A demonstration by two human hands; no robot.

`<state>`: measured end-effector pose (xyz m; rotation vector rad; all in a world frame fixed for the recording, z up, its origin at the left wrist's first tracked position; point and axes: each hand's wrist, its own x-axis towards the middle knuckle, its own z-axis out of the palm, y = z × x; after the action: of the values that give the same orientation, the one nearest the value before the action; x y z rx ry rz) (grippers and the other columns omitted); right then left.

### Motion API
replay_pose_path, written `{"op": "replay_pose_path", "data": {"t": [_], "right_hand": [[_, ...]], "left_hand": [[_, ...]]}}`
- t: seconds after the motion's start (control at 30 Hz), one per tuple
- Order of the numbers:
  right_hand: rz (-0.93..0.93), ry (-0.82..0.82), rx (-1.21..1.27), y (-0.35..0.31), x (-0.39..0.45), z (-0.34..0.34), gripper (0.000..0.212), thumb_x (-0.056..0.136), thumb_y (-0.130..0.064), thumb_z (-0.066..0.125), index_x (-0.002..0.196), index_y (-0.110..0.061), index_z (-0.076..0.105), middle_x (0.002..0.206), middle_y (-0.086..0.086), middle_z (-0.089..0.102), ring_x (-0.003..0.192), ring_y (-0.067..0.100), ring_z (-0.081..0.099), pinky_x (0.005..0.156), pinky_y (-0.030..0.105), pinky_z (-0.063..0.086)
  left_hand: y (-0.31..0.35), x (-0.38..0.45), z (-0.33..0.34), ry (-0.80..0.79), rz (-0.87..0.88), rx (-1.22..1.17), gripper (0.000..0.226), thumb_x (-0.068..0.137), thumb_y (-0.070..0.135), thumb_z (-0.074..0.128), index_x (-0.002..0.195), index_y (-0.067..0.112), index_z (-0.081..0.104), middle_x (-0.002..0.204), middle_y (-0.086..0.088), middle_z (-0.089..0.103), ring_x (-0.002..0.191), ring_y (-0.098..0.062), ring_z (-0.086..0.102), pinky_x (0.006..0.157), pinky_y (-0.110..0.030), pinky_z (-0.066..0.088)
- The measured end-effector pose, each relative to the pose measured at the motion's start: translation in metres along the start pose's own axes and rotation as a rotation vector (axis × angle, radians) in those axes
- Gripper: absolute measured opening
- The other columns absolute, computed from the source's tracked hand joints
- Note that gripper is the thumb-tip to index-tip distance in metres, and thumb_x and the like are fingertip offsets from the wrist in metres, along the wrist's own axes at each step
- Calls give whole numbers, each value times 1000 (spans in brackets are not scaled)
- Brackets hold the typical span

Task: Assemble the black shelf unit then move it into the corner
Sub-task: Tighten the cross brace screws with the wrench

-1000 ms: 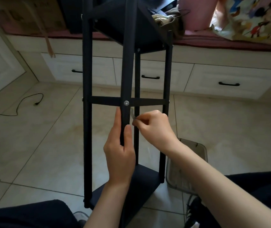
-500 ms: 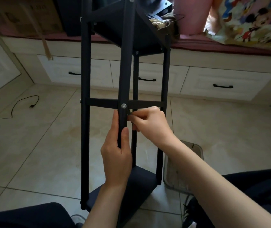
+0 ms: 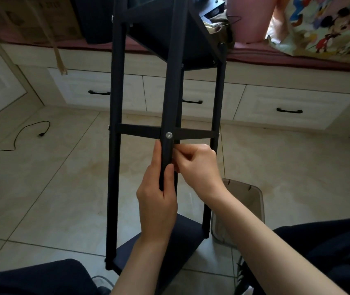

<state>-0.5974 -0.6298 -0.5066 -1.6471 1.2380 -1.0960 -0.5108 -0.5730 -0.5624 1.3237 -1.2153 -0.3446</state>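
head view: the black shelf unit (image 3: 167, 116) stands at frame centre. the left hand (image 3: 157, 201) grips its near post (image 3: 169, 103) below the bolt (image 3: 169, 135); the right hand (image 3: 197, 165) pinches something small, perhaps a key, behind it. hold the post steady and turn squarely.

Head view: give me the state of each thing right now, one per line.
Shelf unit: upright on floor, partly assembled.
Near post: gripped by left hand.
Screw: seated at crossbar joint.
Right hand: pinching something small beside post.
Drawers: closed.
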Motion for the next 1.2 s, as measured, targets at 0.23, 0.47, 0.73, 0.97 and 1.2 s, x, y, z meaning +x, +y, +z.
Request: {"op": "replay_pose_path", "data": {"t": [0.23, 0.47, 0.73, 0.97, 1.2], "right_hand": [[-149, 138, -12, 16, -1, 16, 14, 94, -14, 63, 88, -9, 76, 76, -3, 72, 71, 6, 69, 66, 17, 56], [-193, 205, 63, 25, 3, 32, 22, 94, -16, 62, 78, -28, 68, 62, -27, 60, 63, -2, 65, 58, 14, 51], [-97, 204, 227, 23, 7, 39, 25, 93, -25, 56, 72, -34, 65, 62, -23, 64, 67, 2, 67, 65, 19, 55], [-96, 125, 53, 24, 5, 19, 14, 93, -15, 64, 86, -13, 75, 75, -13, 68, 75, 5, 67, 70, 19, 55], [-134, 26, -113, 16, -5, -5, 20, 94, -13, 63, 84, -5, 78, 72, 6, 71, 65, 20, 63, 66, 39, 52]], "left_hand": [[-4, 1, -2, -10, 38, 2, 49, 103, 40, 41, 151, 39, 32, 97, -12, 69, 83, -22, 64, 73, -7, 48], [0, 1, 0, -14, 29, 8, 48, 102, 41, 42, 150, 42, 32, 98, -12, 71, 83, -24, 69, 75, -21, 56], [2, 2, 0, -20, 45, 37, 47, 101, 41, 41, 147, 40, 32, 102, -12, 72, 86, -25, 70, 76, -32, 60], [1, 1, 0, -42, 62, 2, 48, 102, 37, 43, 150, 33, 34, 95, -7, 70, 78, -13, 65, 72, -9, 49], [3, 1, 2, -38, 87, 6, 49, 103, 33, 44, 151, 29, 34, 89, 0, 64, 75, 6, 57, 72, -6, 45]]}}
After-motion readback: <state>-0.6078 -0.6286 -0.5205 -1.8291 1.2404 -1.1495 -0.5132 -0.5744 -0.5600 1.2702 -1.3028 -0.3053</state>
